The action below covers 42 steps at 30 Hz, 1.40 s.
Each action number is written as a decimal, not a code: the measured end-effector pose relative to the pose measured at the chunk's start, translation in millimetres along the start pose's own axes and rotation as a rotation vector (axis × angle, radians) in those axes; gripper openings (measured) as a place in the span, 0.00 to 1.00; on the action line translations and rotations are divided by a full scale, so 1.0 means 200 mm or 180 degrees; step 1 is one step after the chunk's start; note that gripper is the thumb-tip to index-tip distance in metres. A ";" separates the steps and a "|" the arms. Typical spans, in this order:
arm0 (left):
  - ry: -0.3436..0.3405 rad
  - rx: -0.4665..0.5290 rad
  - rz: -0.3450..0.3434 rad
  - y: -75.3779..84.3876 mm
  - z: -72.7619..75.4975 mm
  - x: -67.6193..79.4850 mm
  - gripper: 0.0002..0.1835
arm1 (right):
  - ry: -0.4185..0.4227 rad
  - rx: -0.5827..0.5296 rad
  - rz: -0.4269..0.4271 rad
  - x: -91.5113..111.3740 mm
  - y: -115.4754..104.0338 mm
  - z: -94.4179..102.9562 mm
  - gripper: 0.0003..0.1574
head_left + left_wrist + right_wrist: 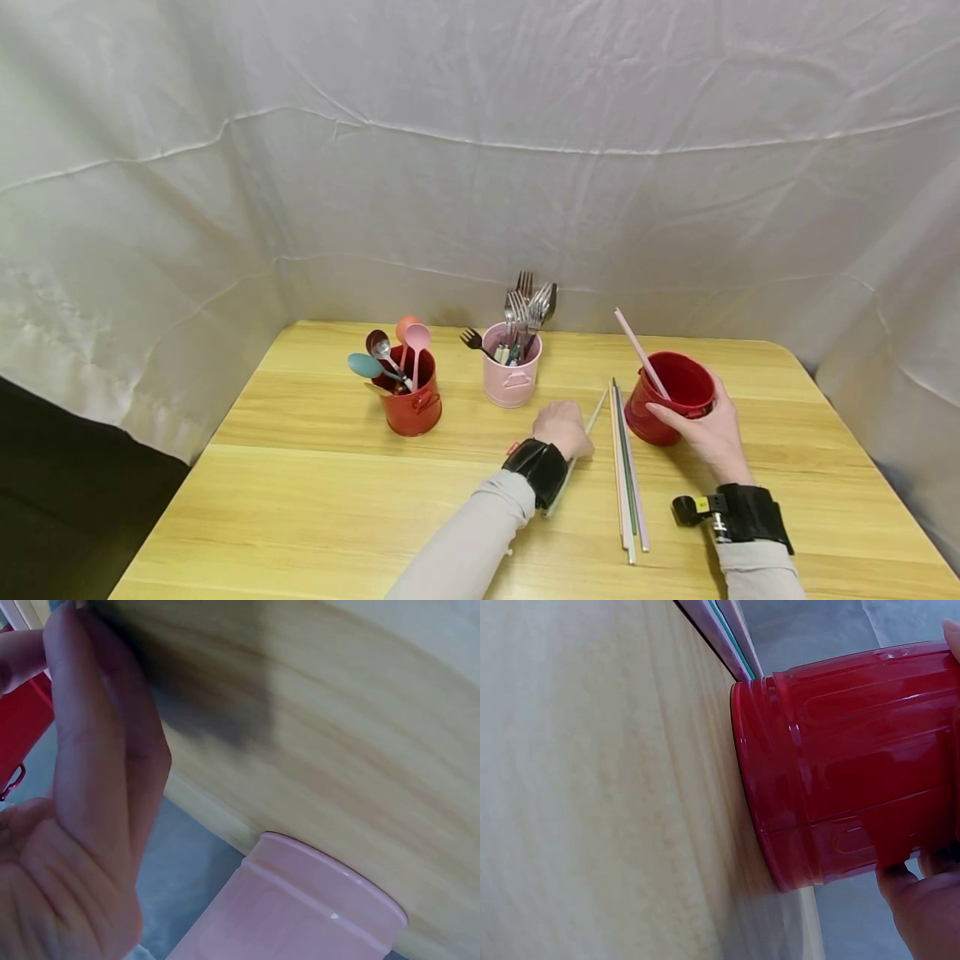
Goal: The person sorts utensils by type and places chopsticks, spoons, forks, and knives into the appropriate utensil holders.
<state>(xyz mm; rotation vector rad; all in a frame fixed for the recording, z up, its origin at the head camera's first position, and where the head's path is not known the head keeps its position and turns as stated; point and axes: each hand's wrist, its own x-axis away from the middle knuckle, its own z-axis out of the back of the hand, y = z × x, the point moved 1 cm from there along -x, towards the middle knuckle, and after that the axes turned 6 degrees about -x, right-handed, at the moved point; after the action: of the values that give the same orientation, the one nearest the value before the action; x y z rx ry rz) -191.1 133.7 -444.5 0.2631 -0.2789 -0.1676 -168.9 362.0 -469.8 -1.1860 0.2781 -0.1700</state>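
Note:
My left hand (562, 427) is low over the table, its thumb and fingertips pinching a pale green chopstick (597, 411) that slants beneath it. In the left wrist view the pinch of this hand (90, 750) is partly cut off at the top edge. With my right hand (708, 433) I grip a red bucket (651, 421), thumb at the near rim and fingers round its far right side. A pink chopstick (636, 346) leans inside that bucket. Its base touches the table in the right wrist view, where the bucket (855, 757) fills the right side.
Several pastel chopsticks (626, 475) lie side by side between my hands. Behind the left hand stands a pink bucket (510, 387) of forks and other cutlery. Farther left, another red bucket (414, 414) holds several spoons (417, 337). Grey-white cloth (480, 192) hangs behind the table.

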 end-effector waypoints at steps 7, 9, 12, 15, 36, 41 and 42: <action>0.0041 0.0239 -0.0036 -0.02 0.00 0.01 0.22 | 0.0033 0.0022 -0.0041 0.00 -0.01 -0.01 0.58; 0.0038 0.0278 -0.0043 -0.03 0.00 0.01 0.23 | 0.0032 0.0028 -0.0047 0.00 -0.01 -0.01 0.59; 0.0025 0.0370 -0.0058 -0.03 0.00 0.01 0.25 | 0.0029 0.0015 -0.0034 0.01 -0.01 0.00 0.59; 0.0031 0.0452 -0.0073 -0.03 0.01 0.01 0.26 | 0.0024 -0.0003 -0.0005 0.01 -0.01 0.00 0.59; 0.0421 0.1465 -0.0438 -0.05 0.04 -0.02 0.19 | 0.0017 0.0023 0.0036 0.01 -0.01 0.00 0.58; 0.0630 0.1681 -0.0515 -0.04 0.06 -0.02 0.08 | 0.0014 0.0030 0.0042 0.01 -0.01 0.00 0.58; 0.0662 0.1718 -0.0528 -0.04 0.06 -0.02 0.07 | 0.0013 0.0035 0.0042 0.01 -0.02 0.00 0.58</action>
<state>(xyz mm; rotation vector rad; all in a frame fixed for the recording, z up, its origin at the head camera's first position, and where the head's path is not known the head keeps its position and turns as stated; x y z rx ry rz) -199.8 124.5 -436.8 0.8353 -0.0898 -0.2255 -166.9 359.6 -467.3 -1.1728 0.2882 -0.1622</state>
